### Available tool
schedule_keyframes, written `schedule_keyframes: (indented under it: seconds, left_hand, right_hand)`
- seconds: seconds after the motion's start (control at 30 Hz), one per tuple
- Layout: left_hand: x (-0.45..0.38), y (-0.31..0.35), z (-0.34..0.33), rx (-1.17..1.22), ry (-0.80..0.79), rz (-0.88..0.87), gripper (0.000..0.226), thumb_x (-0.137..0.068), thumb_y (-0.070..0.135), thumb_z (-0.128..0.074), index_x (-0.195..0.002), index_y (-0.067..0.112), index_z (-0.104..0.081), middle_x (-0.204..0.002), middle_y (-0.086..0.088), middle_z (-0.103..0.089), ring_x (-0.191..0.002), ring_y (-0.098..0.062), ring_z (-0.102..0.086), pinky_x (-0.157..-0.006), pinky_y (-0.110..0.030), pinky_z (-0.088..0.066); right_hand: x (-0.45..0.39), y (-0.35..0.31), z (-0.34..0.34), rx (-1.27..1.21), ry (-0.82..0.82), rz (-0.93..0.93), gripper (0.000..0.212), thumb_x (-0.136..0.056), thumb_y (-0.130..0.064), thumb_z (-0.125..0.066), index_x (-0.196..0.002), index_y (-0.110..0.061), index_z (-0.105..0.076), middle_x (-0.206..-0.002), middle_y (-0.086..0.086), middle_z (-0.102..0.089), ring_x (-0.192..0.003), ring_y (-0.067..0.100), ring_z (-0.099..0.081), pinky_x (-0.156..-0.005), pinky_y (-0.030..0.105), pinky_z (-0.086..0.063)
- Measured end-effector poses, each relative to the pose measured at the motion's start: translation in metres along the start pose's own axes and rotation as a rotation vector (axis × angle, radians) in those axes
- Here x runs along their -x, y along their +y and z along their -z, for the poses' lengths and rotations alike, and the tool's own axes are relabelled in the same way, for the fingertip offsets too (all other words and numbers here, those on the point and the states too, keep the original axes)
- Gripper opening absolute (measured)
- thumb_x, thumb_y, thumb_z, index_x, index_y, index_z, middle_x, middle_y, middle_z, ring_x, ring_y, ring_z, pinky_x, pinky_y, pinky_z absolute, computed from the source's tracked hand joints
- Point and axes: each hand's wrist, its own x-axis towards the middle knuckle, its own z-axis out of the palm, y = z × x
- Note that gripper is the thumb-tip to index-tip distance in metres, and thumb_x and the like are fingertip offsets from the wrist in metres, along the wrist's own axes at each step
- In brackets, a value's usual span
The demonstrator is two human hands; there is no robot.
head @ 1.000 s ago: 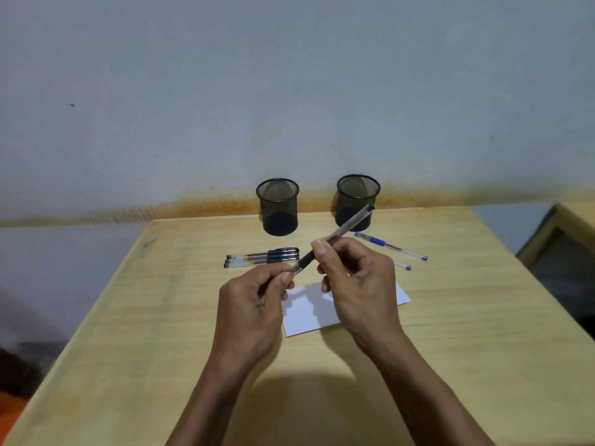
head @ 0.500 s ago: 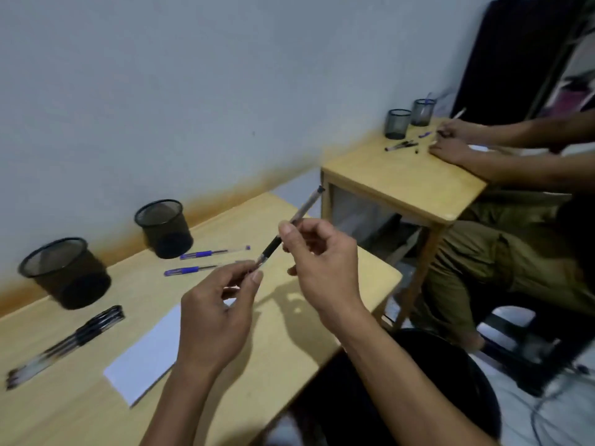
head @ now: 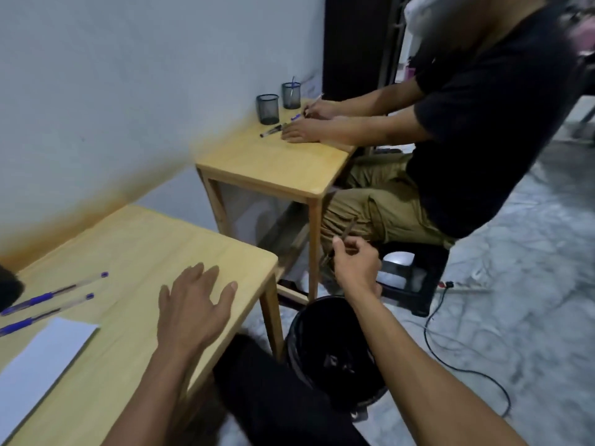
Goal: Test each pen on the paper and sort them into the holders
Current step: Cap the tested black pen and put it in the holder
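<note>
Head view: the right hand point(head: 355, 263) pinches a dark pen point(head: 347, 235), blurred, out past the wooden table point(head: 154, 246) and above the black waste bin point(head: 325, 320) beside that table's corner. The left hand point(head: 196, 309) lies flat on the table, fingers spread, holding nothing. Two blue pens point(head: 48, 299) and the paper point(head: 42, 352) lie on the table left of that hand. Judged, the pen needs bringing back over the table, tip down to the paper, with the left hand steadying the sheet.

Right hand point(head: 355, 264) holds a pen point(head: 341, 241) above the black bin point(head: 335, 352).
</note>
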Motion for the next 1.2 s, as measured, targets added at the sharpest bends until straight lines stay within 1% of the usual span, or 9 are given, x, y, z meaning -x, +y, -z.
schedule_keyframes:
  seconds: [0.1,0.2,0.27,0.33,0.47,0.6,0.9,1.03,1.2]
  left_hand:
    - [0.001,0.001,-0.001,-0.032,0.011,-0.009,0.062,-0.095,0.062,-0.033,-0.144,0.027,-0.047,-0.157,-0.002,-0.037,-0.146,-0.022,-0.028,-0.117,-0.055,-0.018]
    - [0.003,0.003,-0.001,-0.039,0.010,-0.006,0.062,-0.095,0.062,-0.032,-0.144,0.027,-0.046,-0.157,-0.001,-0.036,-0.147,-0.021,-0.027,-0.118,-0.054,-0.017]
    - [0.003,0.003,-0.001,-0.041,0.011,-0.007,0.062,-0.095,0.063,-0.031,-0.145,0.027,-0.045,-0.157,-0.001,-0.036,-0.147,-0.022,-0.027,-0.119,-0.054,-0.017]
    - [0.003,0.004,0.000,-0.043,0.013,-0.007,0.063,-0.095,0.063,-0.030,-0.145,0.028,-0.045,-0.157,-0.001,-0.036,-0.147,-0.022,-0.027,-0.119,-0.054,-0.017]
    - [0.003,0.005,-0.001,-0.058,0.017,-0.009,0.063,-0.095,0.063,-0.029,-0.146,0.028,-0.044,-0.157,-0.001,-0.036,-0.147,-0.023,-0.028,-0.119,-0.055,-0.016]
    - [0.003,0.004,-0.001,-0.060,0.015,-0.005,0.064,-0.095,0.064,-0.029,-0.146,0.029,-0.043,-0.158,0.000,-0.035,-0.148,-0.022,-0.027,-0.120,-0.054,-0.015]
    - [0.003,0.005,-0.003,-0.050,0.016,0.001,0.065,-0.095,0.066,-0.027,-0.147,0.029,-0.042,-0.159,0.001,-0.033,-0.148,-0.021,-0.025,-0.121,-0.053,-0.013]
    - [0.003,0.004,-0.003,-0.023,0.006,0.001,0.066,-0.094,0.066,-0.026,-0.147,0.029,-0.041,-0.159,0.002,-0.033,-0.149,-0.019,-0.023,-0.121,-0.052,-0.011]
    - [0.005,0.006,0.000,0.006,0.009,0.013,0.063,-0.095,0.065,-0.029,-0.145,0.029,-0.044,-0.158,0.003,-0.034,-0.148,-0.018,-0.024,-0.121,-0.050,-0.010]
  right_hand:
    - [0.002,0.039,0.001,0.154,-0.026,-0.062,0.021,-0.091,-0.033,-0.069,-0.099,-0.015,-0.076,-0.104,0.008,-0.074,-0.102,0.028,-0.064,-0.074,0.024,-0.030]
    - [0.007,0.066,0.001,0.206,-0.061,-0.094,0.022,-0.092,-0.028,-0.069,-0.101,-0.009,-0.076,-0.097,0.009,-0.071,-0.111,0.033,-0.061,-0.082,0.031,-0.045]
    - [0.008,0.074,0.001,0.235,-0.082,-0.126,0.023,-0.093,-0.026,-0.069,-0.104,-0.007,-0.075,-0.079,-0.009,-0.050,-0.109,0.036,-0.062,-0.087,0.034,-0.049]
    - [0.009,0.079,-0.001,0.263,-0.100,-0.144,0.025,-0.093,-0.026,-0.069,-0.107,-0.007,-0.074,-0.075,-0.012,-0.031,-0.106,0.038,-0.065,-0.089,0.037,-0.050]
    - [0.006,0.088,-0.010,0.269,-0.136,-0.161,0.049,-0.087,-0.036,-0.074,-0.129,-0.013,-0.064,-0.116,0.004,-0.059,-0.117,0.034,-0.061,-0.096,0.045,-0.053]
    - [0.004,0.094,-0.012,0.228,-0.139,-0.180,0.072,-0.083,-0.039,-0.078,-0.143,-0.009,-0.051,-0.144,0.014,-0.051,-0.130,0.035,-0.052,-0.105,0.049,-0.047]
    - [0.001,0.099,-0.013,0.160,-0.142,-0.211,0.071,-0.081,-0.038,-0.079,-0.142,-0.011,-0.054,-0.142,0.016,-0.054,-0.127,0.036,-0.056,-0.105,0.048,-0.047]
    - [0.003,0.082,-0.016,0.047,-0.141,-0.228,0.063,-0.084,-0.035,-0.077,-0.138,-0.010,-0.057,-0.140,0.015,-0.054,-0.127,0.033,-0.055,-0.110,0.040,-0.044]
    - [0.007,0.043,-0.024,-0.075,-0.135,-0.165,0.041,-0.086,-0.028,-0.076,-0.125,-0.019,-0.065,-0.115,0.006,-0.071,-0.109,0.020,-0.066,-0.092,0.027,-0.046]
